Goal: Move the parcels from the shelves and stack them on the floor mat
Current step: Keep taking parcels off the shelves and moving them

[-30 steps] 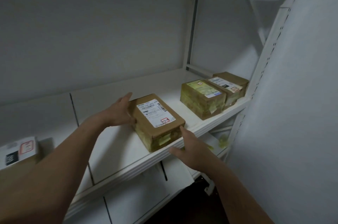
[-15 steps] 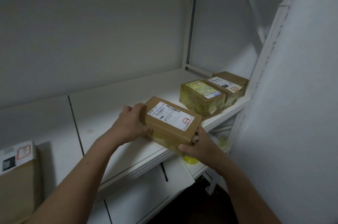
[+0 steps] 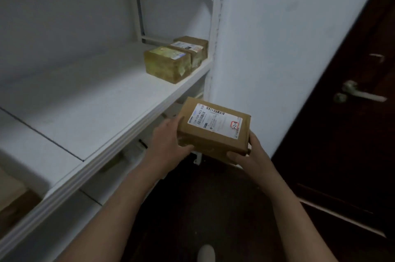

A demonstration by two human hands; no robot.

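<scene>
A labelled parcel (image 3: 213,131) is held in mid-air, label up, just past the front edge of the shelf (image 3: 96,112). Its 9 o'clock end is clasped by the left hand (image 3: 168,144) and its 4 o'clock corner by the right hand (image 3: 252,154), each grip curled round the carton. Toward 11 o'clock, a taped parcel (image 3: 166,65) and a second parcel (image 3: 192,48) are seen side by side on the shelf. A dark door (image 3: 342,154) is seen at 3 o'clock.

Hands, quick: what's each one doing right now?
Left hand: grips the labelled parcel at its left end.
Right hand: grips the same parcel's right corner.
</scene>
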